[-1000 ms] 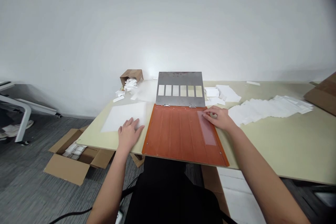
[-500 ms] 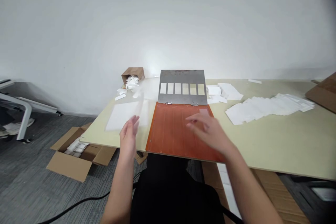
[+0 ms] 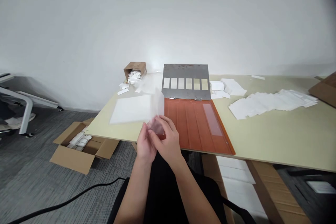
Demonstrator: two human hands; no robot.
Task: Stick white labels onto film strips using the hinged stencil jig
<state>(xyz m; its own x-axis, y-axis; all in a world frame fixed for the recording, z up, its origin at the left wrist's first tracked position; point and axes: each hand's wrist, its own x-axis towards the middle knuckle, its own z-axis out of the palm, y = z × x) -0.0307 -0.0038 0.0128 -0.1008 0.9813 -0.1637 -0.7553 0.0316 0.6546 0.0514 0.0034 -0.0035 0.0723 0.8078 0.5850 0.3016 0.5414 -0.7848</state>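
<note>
Both my hands meet in front of the near left edge of a red-orange board (image 3: 190, 122) with grooves. Pinched between the fingers of my left hand (image 3: 146, 145) and my right hand (image 3: 168, 141) is a thin translucent sheet (image 3: 159, 105), which stands up above them. Its lower part near the fingertips looks bent. A pale translucent strip (image 3: 213, 119) lies along the board's right side. Hinged to the board's far edge, a grey metal plate (image 3: 186, 71) with several rectangular windows is tilted up. Left of the board lies a pile of white translucent sheets (image 3: 131, 109).
A small cardboard box (image 3: 135, 65) spills white scraps at the back left. Overlapping white papers (image 3: 270, 103) spread across the right side of the table (image 3: 278, 140). On the floor at left stands an open carton (image 3: 72, 159); a black cable (image 3: 78, 192) runs nearby.
My right hand has come left from over the board to my left hand, which moved right. Both now hold the translucent sheet. The strip on the board is uncovered. The view has shifted slightly.
</note>
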